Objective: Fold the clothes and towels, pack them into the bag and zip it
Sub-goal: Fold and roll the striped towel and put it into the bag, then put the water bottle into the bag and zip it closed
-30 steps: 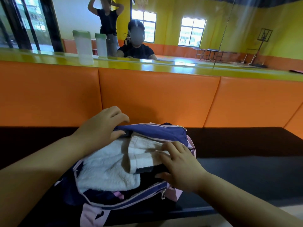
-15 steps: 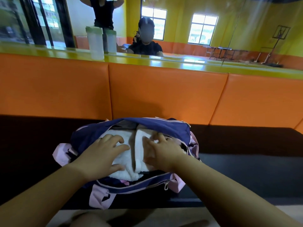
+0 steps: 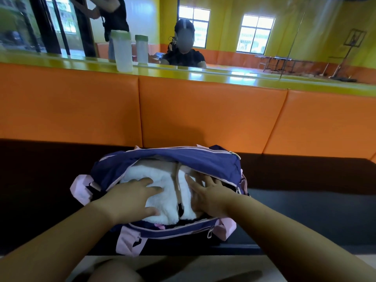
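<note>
Inside unzipped navy nylon bag (image 3: pixel 183 159): left hand (image 3: pixel 130 198), right hand (image 3: pixel 209 197) spread flat, pressing fluffy white towels (image 3: pixel 168 180).

The left hand (image 3: pixel 130 198) has let go of the bag's (image 3: pixel 173 231) far flap (image 3: pixel 183 159) and now lies flat on the white towels (image 3: pixel 160 175) inside the bag. The right hand (image 3: pixel 209 197) beside it now spreads its fingers (image 3: pixel 191 181) flat.

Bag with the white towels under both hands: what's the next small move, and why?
Probably press the white towels down and tuck their near edge below the near rim of the bag. The left hand and right hand lie flat on them, the towels bulge up in the open mouth, and the zip is not yet drawn.
</note>
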The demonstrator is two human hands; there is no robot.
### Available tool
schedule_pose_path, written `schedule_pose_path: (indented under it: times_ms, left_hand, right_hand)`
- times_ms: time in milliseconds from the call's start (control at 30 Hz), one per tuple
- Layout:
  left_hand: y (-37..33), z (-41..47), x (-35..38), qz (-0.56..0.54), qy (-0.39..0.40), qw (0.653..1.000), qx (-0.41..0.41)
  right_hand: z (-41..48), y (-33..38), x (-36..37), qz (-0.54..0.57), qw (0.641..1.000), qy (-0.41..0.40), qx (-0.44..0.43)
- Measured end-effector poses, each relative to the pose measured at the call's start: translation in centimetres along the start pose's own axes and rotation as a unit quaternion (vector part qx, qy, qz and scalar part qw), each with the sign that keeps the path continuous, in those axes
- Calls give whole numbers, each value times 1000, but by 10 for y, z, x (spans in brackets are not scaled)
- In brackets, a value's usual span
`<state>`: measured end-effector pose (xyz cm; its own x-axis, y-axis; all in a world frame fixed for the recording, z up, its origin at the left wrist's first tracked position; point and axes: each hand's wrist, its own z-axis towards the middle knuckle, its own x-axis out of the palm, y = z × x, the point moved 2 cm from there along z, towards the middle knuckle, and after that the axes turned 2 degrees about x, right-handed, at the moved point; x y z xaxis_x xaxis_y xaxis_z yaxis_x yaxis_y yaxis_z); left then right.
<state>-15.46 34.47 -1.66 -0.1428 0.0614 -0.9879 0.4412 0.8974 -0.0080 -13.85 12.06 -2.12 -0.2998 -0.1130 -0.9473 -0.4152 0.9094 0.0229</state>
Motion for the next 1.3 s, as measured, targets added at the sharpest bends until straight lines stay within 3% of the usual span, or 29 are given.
schedule_pose_path:
  times_ms: [100, 233, 400, 667, 1100, 1300]
  left_hand:
    - [-4, -1, 3, -3, 12, 1000, -1]
    - [-7, -7, -3, -2, -4, 1000, 17]
    - [-8, -16, -29, -44, -67, 995, 62]
    - [26, -6, -110, -62, -171, 982, 52]
    - [181, 97, -172, 6, -184, 976, -119]
    - [242, 155, -183, 29, -250, 953, -170]
  right_hand:
    - [-5, 13, -1, -17, 999, 11, 33]
    - [-21, 24, -3, -47, 998, -34, 15]
    - [-39, 14, -25, -45, 990, -119, -67]
    - [-38, 5, -125, -77, 970, -213, -83]
    - [107, -3, -259, -164, 950, -261, -52]
    - [195, 1, -295, -177, 937, -299, -11]
